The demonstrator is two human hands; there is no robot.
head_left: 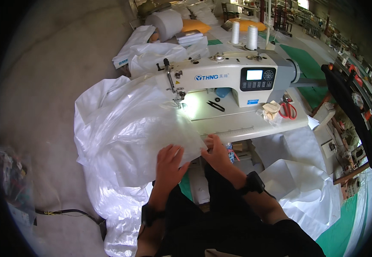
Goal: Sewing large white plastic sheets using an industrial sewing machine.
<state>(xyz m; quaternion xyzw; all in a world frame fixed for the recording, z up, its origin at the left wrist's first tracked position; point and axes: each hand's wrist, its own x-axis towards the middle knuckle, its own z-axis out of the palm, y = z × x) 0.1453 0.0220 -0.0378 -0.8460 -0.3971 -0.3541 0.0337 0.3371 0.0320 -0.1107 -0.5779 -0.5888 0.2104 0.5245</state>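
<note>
Reaching forward from the lower edge of the head view, the bare left hand (pixel 169 165) is lying palm-down on one large, translucent white plastic sheet (pixel 128 122), its fingers spreading slightly and its thumb angling out to the right. The bare right hand (pixel 219 157) is bending inward at the sheet's near right corner, its fingers curling; whether they are pinching it, I cannot tell. The sheet is meeting the needle end of one white sewing machine (pixel 214 66) and spilling leftward; its long axis is running from beside the machine down toward the lower edge, that corner pointing toward the right hand. Two white thread cones (pixel 252 38) are standing behind the machine; one pair of red-handled scissors (pixel 283 111) and one pair of black thread snips (pixel 216 106) are resting on the pale worktop (pixel 237 125).
</note>
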